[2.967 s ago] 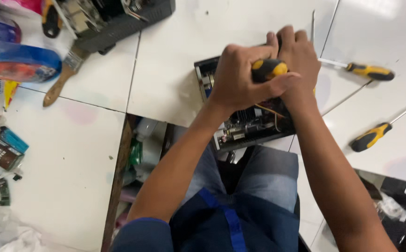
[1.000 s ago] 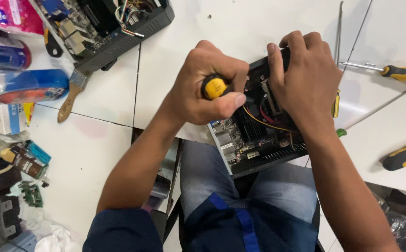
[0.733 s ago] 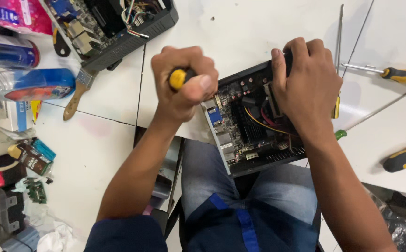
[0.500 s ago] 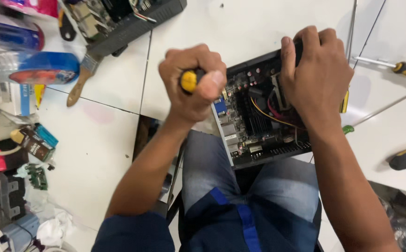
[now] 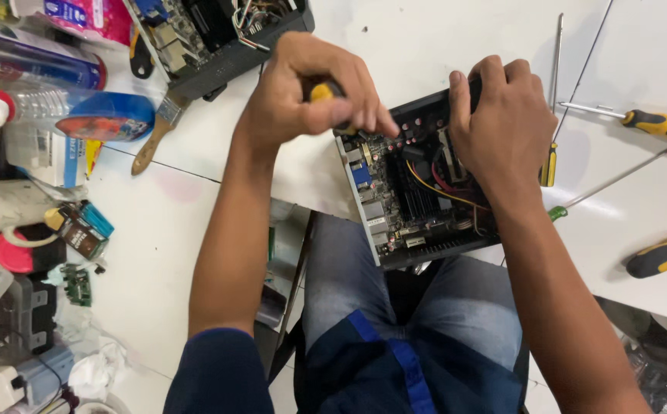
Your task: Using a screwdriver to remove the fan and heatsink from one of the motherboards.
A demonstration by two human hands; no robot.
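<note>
While left hand [image 5: 310,96] grips screwdriver [image 5: 320,92] | right hand [image 5: 502,126] clasps, seemingly, open computer case [image 5: 418,192] between them

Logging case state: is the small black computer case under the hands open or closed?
Open. The small black case has no top cover; its circuit board and red and yellow wires are exposed between the left hand and right hand.
</note>
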